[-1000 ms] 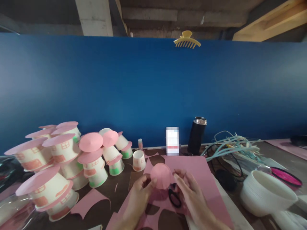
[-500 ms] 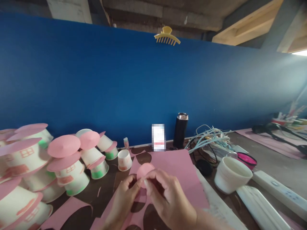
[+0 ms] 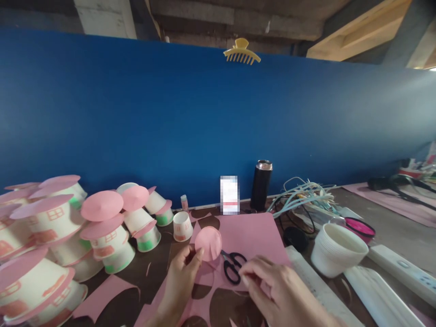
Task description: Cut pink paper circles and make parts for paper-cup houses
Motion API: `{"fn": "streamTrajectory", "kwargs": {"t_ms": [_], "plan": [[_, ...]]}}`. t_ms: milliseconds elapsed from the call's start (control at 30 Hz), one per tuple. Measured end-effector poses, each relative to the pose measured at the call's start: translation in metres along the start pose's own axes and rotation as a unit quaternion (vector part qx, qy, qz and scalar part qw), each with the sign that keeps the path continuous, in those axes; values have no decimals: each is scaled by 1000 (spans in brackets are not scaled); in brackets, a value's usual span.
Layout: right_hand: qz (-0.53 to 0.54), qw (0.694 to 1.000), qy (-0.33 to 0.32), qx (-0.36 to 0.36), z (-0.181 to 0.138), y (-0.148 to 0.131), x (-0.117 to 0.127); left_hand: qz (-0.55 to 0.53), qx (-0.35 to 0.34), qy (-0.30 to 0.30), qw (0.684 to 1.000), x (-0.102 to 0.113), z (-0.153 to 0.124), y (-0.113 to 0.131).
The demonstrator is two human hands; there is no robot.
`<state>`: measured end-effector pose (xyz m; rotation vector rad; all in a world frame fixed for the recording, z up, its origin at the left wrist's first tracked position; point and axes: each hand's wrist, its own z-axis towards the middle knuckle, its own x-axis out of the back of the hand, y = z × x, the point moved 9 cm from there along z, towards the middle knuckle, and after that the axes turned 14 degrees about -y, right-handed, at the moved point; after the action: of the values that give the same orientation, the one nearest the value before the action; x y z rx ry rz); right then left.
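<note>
Pinched at its lower left edge, a round pink paper disc [image 3: 208, 244] is in my left hand [image 3: 182, 274], held over the cut pink sheets. A crease or slit shows on its lower half. Black-handled scissors [image 3: 232, 268] lie on the pink paper [image 3: 254, 231] just right of the disc, blades partly hidden behind it. My right hand [image 3: 272, 284] is beside the scissors' handles, fingers curled and slightly apart, with nothing visible in them. Whether its fingertips touch a handle I cannot tell. Pink scraps with round cut-outs lie beneath both hands.
Paper-cup houses [image 3: 109, 238] with pink roofs crowd the left. A single cup [image 3: 183, 226] and a glue stick [image 3: 184, 202] stand nearer the middle. Behind are a phone [image 3: 230, 195] and black flask [image 3: 261, 185]. Rightward are cables [image 3: 306, 197], stacked cups [image 3: 337, 250] and power strips [image 3: 402, 268].
My right hand has let go of the pink disc and moved right, beside the scissors, which now show. My left hand keeps the disc. The view has shifted slightly left.
</note>
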<state>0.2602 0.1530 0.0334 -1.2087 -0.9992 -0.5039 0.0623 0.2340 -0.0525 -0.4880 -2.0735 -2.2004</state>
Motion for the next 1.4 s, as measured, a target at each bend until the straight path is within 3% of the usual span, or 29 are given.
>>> {"fn": "streamTrajectory", "kwargs": {"t_ms": [100,167,267,367,533,800,1200,1400], "plan": [[-41,999,33,1,-7,4,17,12,7,12,1000,3,-2,3],[-88,996,16,5,-10,5,15,18,10,15,1000,4,-2,3],[-152,988,-8,12,-14,9,2,23,3,20,1000,5,-1,1],[-220,974,38,34,-23,14,-7,21,-7,31,999,6,-1,-2],[-360,923,75,116,-36,25,-36,24,-12,29,999,5,0,-2],[-451,880,99,113,-36,41,-61,30,-11,21,999,5,0,1],[-467,874,81,106,-29,39,-68,20,-20,11,1000,2,0,2],[-403,906,103,70,-25,49,-78,25,-5,-5,1000,0,0,-3]]}}
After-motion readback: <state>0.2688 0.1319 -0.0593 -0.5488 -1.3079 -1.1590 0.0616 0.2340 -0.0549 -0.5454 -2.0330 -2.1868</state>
